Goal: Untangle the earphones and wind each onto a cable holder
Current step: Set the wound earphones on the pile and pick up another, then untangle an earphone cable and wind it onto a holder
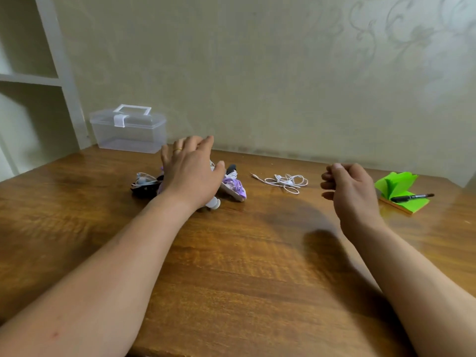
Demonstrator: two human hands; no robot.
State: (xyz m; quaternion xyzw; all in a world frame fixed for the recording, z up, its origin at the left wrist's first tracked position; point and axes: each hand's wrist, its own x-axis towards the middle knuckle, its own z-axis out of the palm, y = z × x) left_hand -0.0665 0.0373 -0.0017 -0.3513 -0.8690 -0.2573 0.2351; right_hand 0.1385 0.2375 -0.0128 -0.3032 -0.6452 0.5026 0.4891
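A loose tangle of white earphones (286,182) lies on the wooden table (231,253), its plug pointing left. A pile of wound earphones on cable holders (233,188), purple, black and white, sits to its left. My left hand (192,173) hovers over this pile with fingers spread and straight, hiding its middle; whether it touches the pile is unclear. A black holder with pale cord (144,185) shows left of the wrist. My right hand (347,189) floats above the table right of the white tangle, fingers loosely curled, holding nothing.
A clear plastic box with a white latch and handle (128,130) stands at the back left against the wall. A green sticky-note pad (398,191) with a black marker (412,197) on it lies at the right. White shelves (31,78) stand at the far left.
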